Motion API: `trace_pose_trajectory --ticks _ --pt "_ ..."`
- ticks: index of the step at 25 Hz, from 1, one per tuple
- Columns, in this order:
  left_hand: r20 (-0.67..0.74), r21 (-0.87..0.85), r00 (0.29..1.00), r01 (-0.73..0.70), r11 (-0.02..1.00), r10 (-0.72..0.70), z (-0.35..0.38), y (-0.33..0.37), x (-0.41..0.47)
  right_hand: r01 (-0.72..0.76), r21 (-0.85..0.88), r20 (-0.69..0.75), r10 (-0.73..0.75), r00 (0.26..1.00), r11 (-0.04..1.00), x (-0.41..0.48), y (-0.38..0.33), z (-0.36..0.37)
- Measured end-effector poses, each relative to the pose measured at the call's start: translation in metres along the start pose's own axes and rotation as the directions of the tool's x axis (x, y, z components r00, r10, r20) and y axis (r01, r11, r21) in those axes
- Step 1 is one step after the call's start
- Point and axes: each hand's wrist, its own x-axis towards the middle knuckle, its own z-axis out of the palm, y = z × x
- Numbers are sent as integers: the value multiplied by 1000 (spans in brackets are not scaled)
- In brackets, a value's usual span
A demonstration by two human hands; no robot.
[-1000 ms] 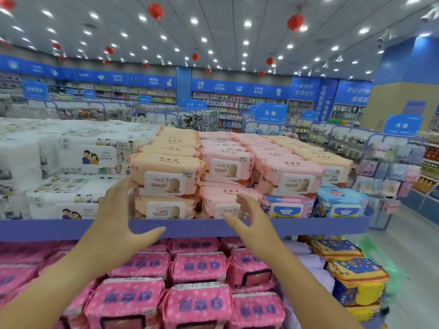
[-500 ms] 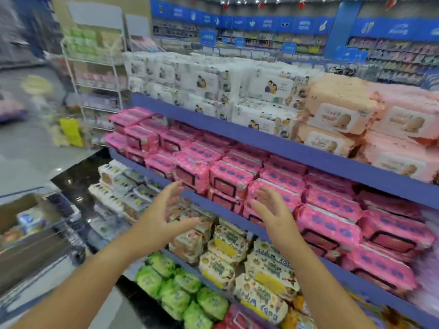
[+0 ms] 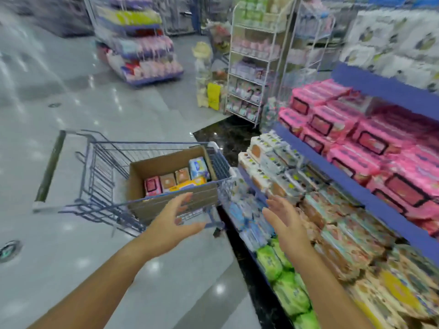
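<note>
Head view: a cardboard box (image 3: 164, 163) is seen standing in the basket of a shopping cart (image 3: 104, 167), at the end of the basket nearest the shelves; its open top is turned upward and its long axis is laid along the cart, from lower left to upper right of the picture; the cart's handle end is pointed left, away from the shelves. Packs are stood in a row inside the box, among them a pink pack (image 3: 152, 185), a yellow pack (image 3: 187, 184) and a blue pack (image 3: 198, 167). The left hand (image 3: 174, 224) is held open with fingers spread, in front of the box's near wall; whether the wall is touched cannot be told. The right hand (image 3: 283, 219) is likewise spread and nothing is held in it; it is seen over pale blue packs (image 3: 247, 217) on the lowest shelf. The two hands are kept well apart, palms turned toward each other. Pink packs (image 3: 370, 138) are stacked on the blue shelf (image 3: 356, 186) above, green packs (image 3: 280, 264) lie lower down, and a white wire rack (image 3: 251, 74) is stood beyond; much is blurred.
</note>
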Motion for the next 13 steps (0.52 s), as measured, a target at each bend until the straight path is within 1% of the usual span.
trace_pose_trajectory --ticks 3,5,7,10,13 --pt "-81 -38 994 76 996 -79 -64 -45 22 -18 -28 155 22 988 999 47 -4 83" --pt "-139 -53 980 134 990 -140 -95 -72 40 -44 -47 229 54 972 998 85 -2 127" --pt "-177 -71 968 170 983 -180 -123 -96 67 -39 -80 319 62 946 996 131 5 169" --pt "-171 -74 948 259 963 -268 -158 -133 119 -63 -94 387 95 917 994 205 16 224" --pt "-166 -55 914 367 929 -371 -185 -165 183 -99 -166 456 166 875 981 283 31 269"
